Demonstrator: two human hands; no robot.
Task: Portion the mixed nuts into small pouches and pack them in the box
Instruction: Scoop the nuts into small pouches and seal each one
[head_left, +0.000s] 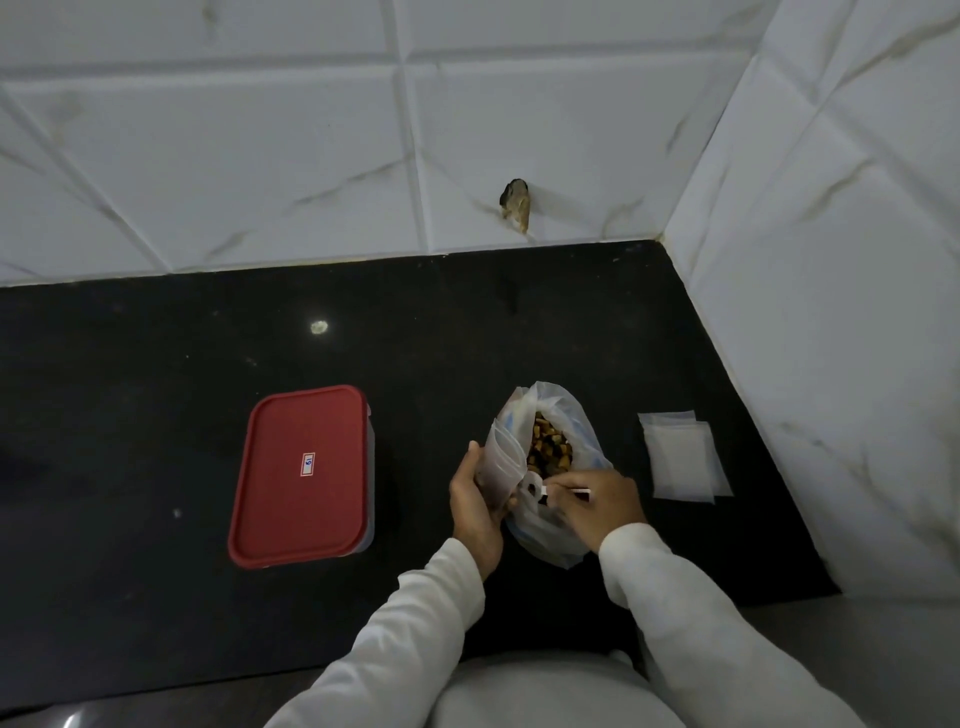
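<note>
A thin plastic bag (582, 441) of brown mixed nuts (549, 447) stands open on the black counter. My left hand (475, 501) holds a small clear pouch (501, 457) upright against the bag's left side. My right hand (597, 506) grips a white spoon (563, 490) by its handle, its bowl at the bag's near rim beside the pouch mouth. A box with a red lid (301, 475) lies shut to the left. A small stack of empty clear pouches (680, 457) lies flat to the right of the bag.
The black counter (156, 389) ends at a white tiled wall behind and another on the right. A chipped hole in the tile (515, 203) shows at the back. My white sleeves (395, 644) reach in from below.
</note>
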